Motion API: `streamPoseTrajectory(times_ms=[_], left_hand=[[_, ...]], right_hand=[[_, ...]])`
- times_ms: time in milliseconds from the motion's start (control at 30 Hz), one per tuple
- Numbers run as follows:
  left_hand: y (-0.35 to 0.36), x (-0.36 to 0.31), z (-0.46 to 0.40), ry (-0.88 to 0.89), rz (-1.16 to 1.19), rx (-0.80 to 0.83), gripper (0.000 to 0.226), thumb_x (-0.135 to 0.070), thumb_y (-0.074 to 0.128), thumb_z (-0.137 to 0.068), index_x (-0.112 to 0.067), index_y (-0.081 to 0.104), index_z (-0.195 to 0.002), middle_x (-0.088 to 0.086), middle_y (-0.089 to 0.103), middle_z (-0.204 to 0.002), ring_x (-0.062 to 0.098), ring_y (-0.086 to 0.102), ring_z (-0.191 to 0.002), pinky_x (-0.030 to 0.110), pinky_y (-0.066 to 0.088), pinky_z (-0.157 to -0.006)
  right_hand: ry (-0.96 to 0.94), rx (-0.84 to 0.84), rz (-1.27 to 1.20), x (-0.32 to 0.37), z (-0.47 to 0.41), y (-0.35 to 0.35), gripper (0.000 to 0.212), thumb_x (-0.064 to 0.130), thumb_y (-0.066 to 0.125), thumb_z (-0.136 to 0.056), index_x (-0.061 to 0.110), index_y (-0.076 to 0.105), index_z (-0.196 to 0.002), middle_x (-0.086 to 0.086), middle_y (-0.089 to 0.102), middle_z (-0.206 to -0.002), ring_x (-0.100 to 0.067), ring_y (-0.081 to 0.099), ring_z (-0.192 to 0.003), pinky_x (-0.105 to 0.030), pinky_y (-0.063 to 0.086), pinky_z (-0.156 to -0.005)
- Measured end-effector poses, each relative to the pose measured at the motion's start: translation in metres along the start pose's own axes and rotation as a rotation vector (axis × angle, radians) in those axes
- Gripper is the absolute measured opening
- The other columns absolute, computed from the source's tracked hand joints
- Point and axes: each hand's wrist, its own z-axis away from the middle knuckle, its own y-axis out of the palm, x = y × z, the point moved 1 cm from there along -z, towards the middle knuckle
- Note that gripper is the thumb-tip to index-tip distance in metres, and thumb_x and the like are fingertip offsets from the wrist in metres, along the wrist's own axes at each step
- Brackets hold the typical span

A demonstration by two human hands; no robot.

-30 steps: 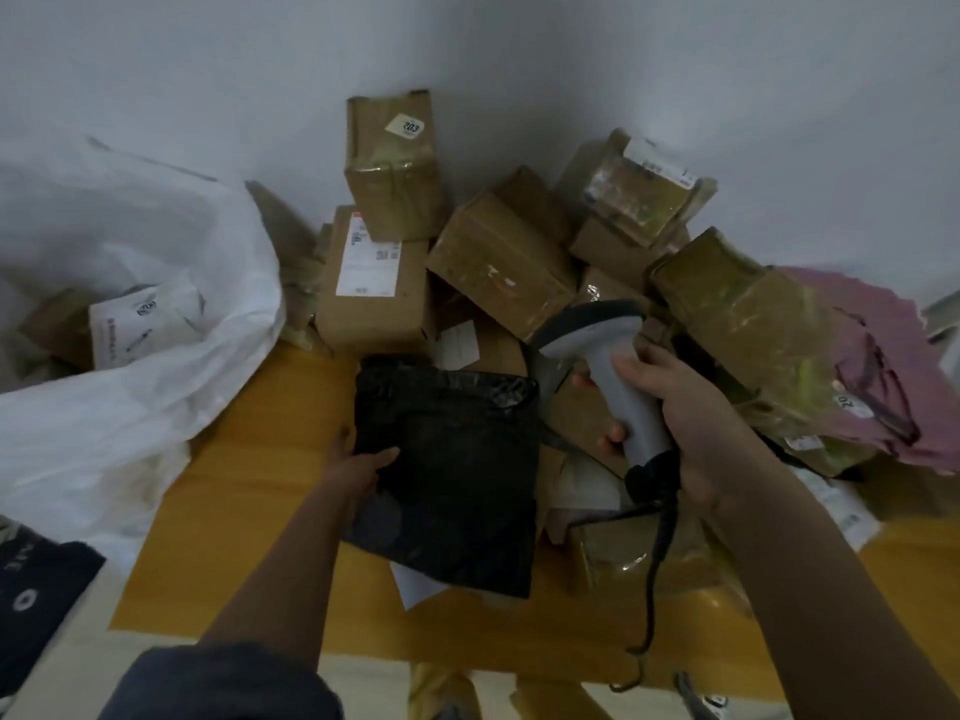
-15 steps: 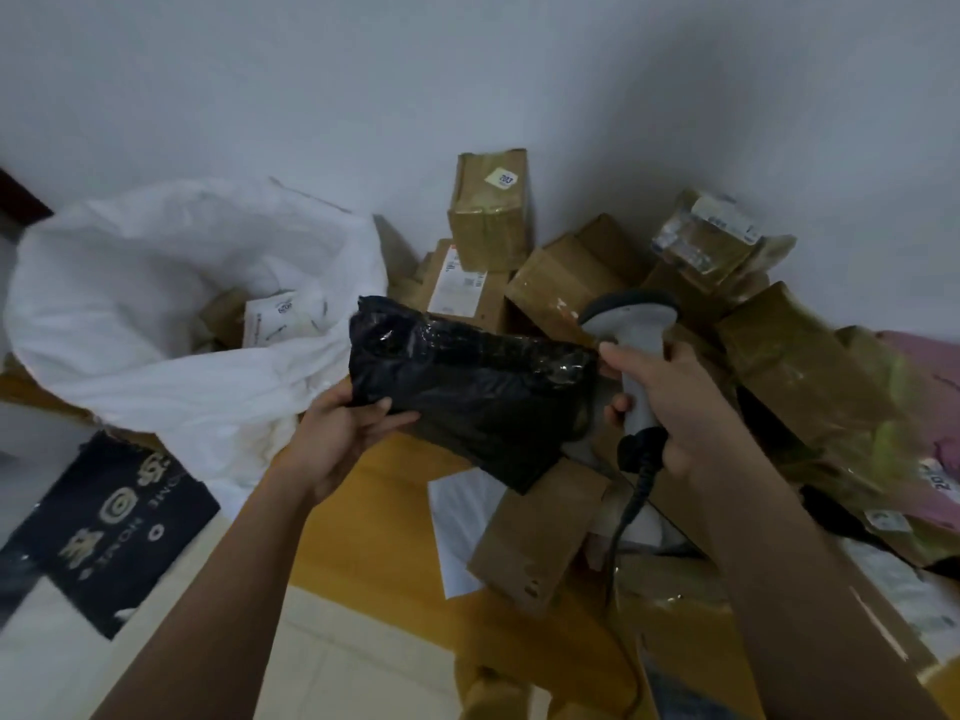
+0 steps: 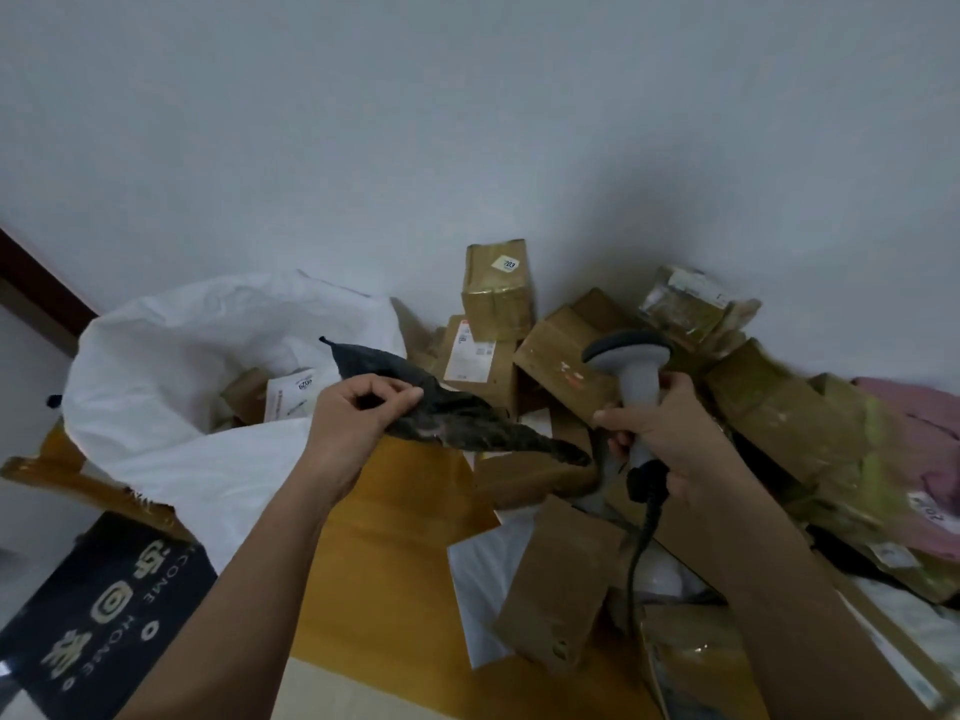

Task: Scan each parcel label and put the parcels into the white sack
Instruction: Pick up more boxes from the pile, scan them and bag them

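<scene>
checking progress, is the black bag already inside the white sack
No, the left hand holds the black bag in the air beside the white sack.

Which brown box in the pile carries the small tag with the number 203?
The upright brown box standing highest against the wall, behind the box with the long white label; its tag sits near the top.

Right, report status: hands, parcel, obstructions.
Left hand pinches flat black plastic mailer bag beside open white sack. Right hand grips grey handheld scanner. Nothing blocking sack mouth.

Head view — forward, downward, close.
</scene>
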Motion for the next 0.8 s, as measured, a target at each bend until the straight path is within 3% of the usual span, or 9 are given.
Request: streamPoseTrajectory(times_ms=[67, 167, 333, 433, 567, 700, 800], left_hand=[[0.001, 0.0, -0.002, 0.062, -0.137, -0.061, 0.024, -0.004, 0.079, -0.075, -0.015, 0.059, -0.07, 0.003, 0.063, -0.084, 0.02, 0.06, -0.085, 0.037, 0.055, -0.078], [0.002, -0.006, -0.004, 0.146, -0.218, -0.117, 0.037, 0.001, 0.08, -0.073, -0.02, 0.05, -0.081, 0.005, 0.05, -0.088, 0.019, 0.049, -0.085, 0.041, 0.048, -0.077], [0.002, -0.017, 0.002, 0.213, -0.233, -0.141, 0.063, -0.003, 0.08, -0.075, -0.029, 0.036, -0.111, 0.01, 0.044, -0.118, 0.023, 0.048, -0.111, 0.043, 0.048, -0.097], [0.001, -0.026, 0.01, 0.245, -0.206, -0.091, 0.081, 0.0, 0.078, -0.076, -0.041, 0.028, -0.124, 0.004, 0.041, -0.124, 0.022, 0.049, -0.118, 0.042, 0.047, -0.101], [0.003, -0.039, 0.02, 0.239, -0.072, 0.028, 0.092, 0.005, 0.075, -0.078, -0.049, 0.024, -0.132, -0.001, 0.043, -0.12, 0.019, 0.056, -0.114, 0.037, 0.054, -0.094], [0.004, -0.042, 0.024, 0.197, 0.127, 0.168, 0.095, 0.014, 0.071, -0.077, -0.048, 0.03, -0.138, 0.006, 0.047, -0.124, 0.02, 0.059, -0.112, 0.031, 0.058, -0.084], [0.007, -0.038, 0.027, 0.163, 0.223, 0.245, 0.094, 0.017, 0.069, -0.074, -0.042, 0.036, -0.14, 0.006, 0.052, -0.117, 0.02, 0.062, -0.107, 0.031, 0.057, -0.082]], right_hand=[[-0.009, -0.002, -0.016, 0.001, 0.003, -0.002, 0.066, 0.0, 0.072, -0.084, 0.025, 0.029, -0.126, -0.015, 0.054, -0.079, -0.019, 0.052, -0.054, -0.036, 0.05, -0.057], [-0.03, -0.015, -0.057, 0.001, 0.004, -0.005, 0.063, 0.005, 0.073, -0.085, 0.029, 0.027, -0.121, -0.013, 0.053, -0.077, -0.019, 0.051, -0.055, -0.037, 0.05, -0.062], [-0.049, -0.024, -0.125, 0.0, 0.004, -0.004, 0.06, 0.01, 0.075, -0.083, 0.027, 0.032, -0.121, -0.014, 0.053, -0.089, -0.017, 0.051, -0.057, -0.037, 0.052, -0.064], [-0.056, -0.013, -0.128, 0.0, 0.007, -0.001, 0.062, 0.016, 0.078, -0.081, 0.028, 0.033, -0.122, -0.015, 0.054, -0.098, -0.016, 0.052, -0.058, -0.033, 0.052, -0.058], [-0.024, 0.016, -0.179, 0.001, 0.009, 0.004, 0.064, 0.02, 0.079, -0.081, 0.03, 0.031, -0.122, -0.014, 0.054, -0.104, -0.015, 0.053, -0.06, -0.025, 0.05, -0.047], [0.057, 0.013, -0.264, -0.005, 0.0, 0.007, 0.067, 0.017, 0.08, -0.08, 0.025, 0.031, -0.126, -0.012, 0.053, -0.086, -0.014, 0.05, -0.053, -0.024, 0.048, -0.043], [0.159, 0.033, -0.179, -0.017, -0.005, 0.009, 0.07, 0.007, 0.08, -0.078, 0.017, 0.034, -0.13, -0.014, 0.056, -0.096, -0.014, 0.048, -0.056, -0.023, 0.047, -0.042]])
